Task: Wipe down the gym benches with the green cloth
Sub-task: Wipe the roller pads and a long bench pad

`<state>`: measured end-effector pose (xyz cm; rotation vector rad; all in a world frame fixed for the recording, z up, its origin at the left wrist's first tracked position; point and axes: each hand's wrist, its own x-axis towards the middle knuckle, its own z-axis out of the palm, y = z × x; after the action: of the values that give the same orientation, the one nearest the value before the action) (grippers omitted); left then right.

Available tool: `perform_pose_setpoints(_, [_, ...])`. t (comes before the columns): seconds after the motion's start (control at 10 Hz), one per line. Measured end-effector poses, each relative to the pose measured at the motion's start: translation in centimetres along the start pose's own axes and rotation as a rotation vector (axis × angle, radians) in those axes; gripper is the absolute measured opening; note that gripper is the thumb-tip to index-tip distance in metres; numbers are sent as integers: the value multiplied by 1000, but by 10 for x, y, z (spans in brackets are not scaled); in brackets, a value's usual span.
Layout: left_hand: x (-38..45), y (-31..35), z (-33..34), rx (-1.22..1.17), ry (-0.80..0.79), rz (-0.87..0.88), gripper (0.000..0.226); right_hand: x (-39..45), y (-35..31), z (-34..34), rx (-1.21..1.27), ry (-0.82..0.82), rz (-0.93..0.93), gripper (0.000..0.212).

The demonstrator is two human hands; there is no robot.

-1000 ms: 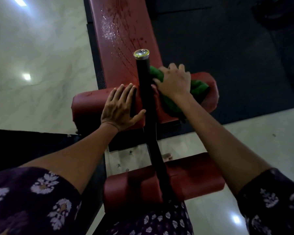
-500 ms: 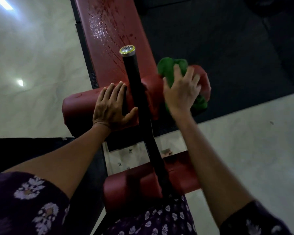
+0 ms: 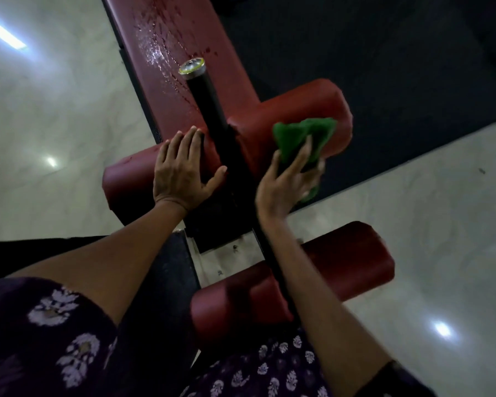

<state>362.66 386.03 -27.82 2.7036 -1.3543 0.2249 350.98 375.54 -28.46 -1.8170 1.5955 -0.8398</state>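
A red padded gym bench (image 3: pixel 181 47) runs away from me, its surface wet with droplets. A red roller pad (image 3: pixel 295 107) crosses its near end, split by a black upright post (image 3: pixel 212 110) with a metal cap. My left hand (image 3: pixel 181 173) rests flat on the left half of that roller, fingers straight. My right hand (image 3: pixel 287 181) grips the bunched green cloth (image 3: pixel 301 138) against the front face of the roller's right half. A second red roller pad (image 3: pixel 352 259) lies lower, close to my body.
Pale glossy floor tiles (image 3: pixel 55 110) spread to the left and right, with light reflections. A black rubber mat (image 3: pixel 384 67) covers the floor beyond the bench on the right. Bolts of the bench base (image 3: pixel 235 247) show between the two rollers.
My right hand has carried the cloth from the top of the right roller half, beside the post, out and down over its front face. The left hand has stayed pressed on the left half.
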Motion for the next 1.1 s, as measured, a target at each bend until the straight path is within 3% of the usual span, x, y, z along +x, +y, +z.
perform_pose_setpoints(0.1, [-2, -1, -1, 0, -12, -10, 76, -50, -3, 4, 59, -123, -61, 52])
perform_pose_setpoints(0.2, [0, -1, -1, -12, -16, -11, 77, -16, 17, 4, 193, -75, -25, 48])
perform_pose_setpoints(0.3, [1, 1, -1, -11, -21, -4, 78, 37, 26, -1, 235, 141, 130, 47])
perform_pose_setpoints(0.4, [3, 2, 1, -15, -32, -3, 79, 63, 19, 1, 242, 248, 313, 46])
perform_pose_setpoints(0.5, [3, 0, 0, -18, -41, 5, 79, 18, 4, 5, 276, 152, 295, 47])
perform_pose_setpoints(0.6, [4, 1, -1, -17, -49, 1, 79, -47, -3, 12, 358, -47, 253, 51])
perform_pose_setpoints(0.7, [4, 4, -1, -19, -45, 2, 79, -35, 1, 14, 399, -20, 290, 50])
perform_pose_setpoints(0.8, [5, 3, -1, -21, -38, 3, 79, 15, 9, 4, 468, 112, 400, 44])
perform_pose_setpoints(0.9, [5, 3, -2, -19, -43, 2, 79, 47, 15, -3, 506, 104, 578, 37])
perform_pose_setpoints(1.0, [4, 1, -1, -8, -56, 0, 79, 47, 9, -1, 468, 156, 592, 39])
perform_pose_setpoints(1.1, [2, 0, -2, -10, -61, -3, 79, 14, 1, 1, 432, 64, 507, 48])
